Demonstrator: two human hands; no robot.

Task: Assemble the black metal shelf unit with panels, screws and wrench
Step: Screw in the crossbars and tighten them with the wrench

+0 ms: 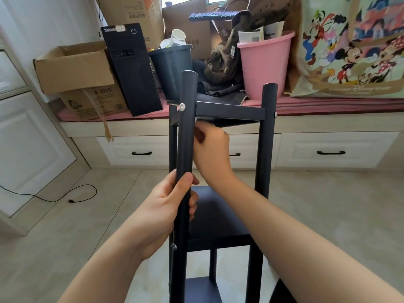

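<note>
The black metal shelf unit stands upright in front of me on the floor. Its near left post [185, 132] is gripped by my left hand [168, 204] about halfway up. A silver screw [182, 107] sits in that post at the level of the top panel [229, 112]. My right hand [211, 147] reaches under the top panel, just right of the post, with its fingers curled; what they hold is hidden. A second screw [275, 114] shows on the right post [265, 138]. A middle panel [215, 217] and a lower panel [202, 289] are fitted below.
Behind the shelf runs a window bench with drawers [328, 149]. On it stand a pink bucket [263, 66], a dark bin [172, 71], a black computer tower [133, 68] and cardboard boxes [76, 71]. A black cable [72, 197] lies on the tiled floor at left.
</note>
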